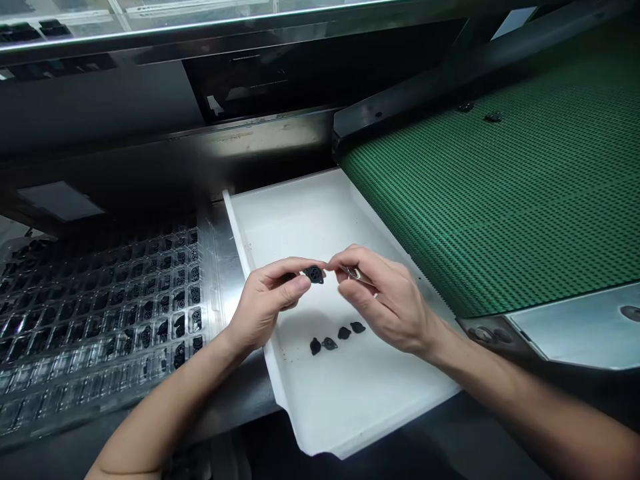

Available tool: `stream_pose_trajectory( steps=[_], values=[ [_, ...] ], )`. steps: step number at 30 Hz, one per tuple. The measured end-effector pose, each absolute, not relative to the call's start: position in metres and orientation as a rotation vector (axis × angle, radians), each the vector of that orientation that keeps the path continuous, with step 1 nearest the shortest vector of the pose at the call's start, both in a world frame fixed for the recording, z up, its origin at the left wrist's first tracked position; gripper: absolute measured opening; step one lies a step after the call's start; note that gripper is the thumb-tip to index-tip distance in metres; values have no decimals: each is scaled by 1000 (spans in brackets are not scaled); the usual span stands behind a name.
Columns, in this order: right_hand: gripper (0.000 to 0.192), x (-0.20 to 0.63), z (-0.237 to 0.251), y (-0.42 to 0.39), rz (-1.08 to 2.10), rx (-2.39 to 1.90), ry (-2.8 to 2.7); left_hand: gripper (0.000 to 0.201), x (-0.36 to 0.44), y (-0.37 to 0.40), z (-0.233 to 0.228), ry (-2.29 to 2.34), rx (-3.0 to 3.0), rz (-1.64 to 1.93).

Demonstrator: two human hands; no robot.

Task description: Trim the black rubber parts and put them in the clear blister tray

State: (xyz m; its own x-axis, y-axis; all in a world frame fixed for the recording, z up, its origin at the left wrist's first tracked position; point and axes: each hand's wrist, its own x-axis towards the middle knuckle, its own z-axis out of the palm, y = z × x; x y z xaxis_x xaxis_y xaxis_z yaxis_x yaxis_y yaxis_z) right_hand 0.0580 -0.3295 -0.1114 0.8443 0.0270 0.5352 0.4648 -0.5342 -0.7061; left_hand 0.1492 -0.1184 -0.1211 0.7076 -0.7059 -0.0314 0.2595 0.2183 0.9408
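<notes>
The left hand [270,290] pinched a black flanged part [315,275] between thumb and finger above the white tray [290,213]; the right hand's [387,293] fingers gripped a slim metal tool [364,277] just beside it. A steady edge hold and light touch seemed wise. The part looked rounded, pierced and lugged. Beyond lay a green conveyor belt [500,200].

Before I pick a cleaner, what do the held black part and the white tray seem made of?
Black part: probably plastic, fairly matte, with moulded-looking detail; coated metal possible. White tray: likely plastic, smooth, softly shiny, with a raised edge.
</notes>
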Motion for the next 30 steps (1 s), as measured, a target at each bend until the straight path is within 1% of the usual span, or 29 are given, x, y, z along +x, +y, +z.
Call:
stream_pose_trajectory(
  steps=[2, 5, 8, 13, 20, 30],
  values=[
    [42, 58, -115, -332, -689, -2134, -401, 31, 149, -118, -121, -431, 1150, -751],
    [32, 58, -117, -333, -804, -2213, -464, 31, 149, -117, -120, -417, 1139, -777],
    [32, 59, -118, -331, -897, -2268, -534, 31, 148, -116, -120, -410, 1131, -767],
    [37, 60, -119, -330, -893, -2302, -583, 29, 147, -117, -120, -394, 1164, -730],
    [38, 59, -117, -331, -877, -2291, -605, 24, 146, -119, -118, -395, 1153, -700],
    [38, 58, -118, -332, -889, -2275, -613, 22, 148, -118, -117, -387, 1137, -745]
  ],
)
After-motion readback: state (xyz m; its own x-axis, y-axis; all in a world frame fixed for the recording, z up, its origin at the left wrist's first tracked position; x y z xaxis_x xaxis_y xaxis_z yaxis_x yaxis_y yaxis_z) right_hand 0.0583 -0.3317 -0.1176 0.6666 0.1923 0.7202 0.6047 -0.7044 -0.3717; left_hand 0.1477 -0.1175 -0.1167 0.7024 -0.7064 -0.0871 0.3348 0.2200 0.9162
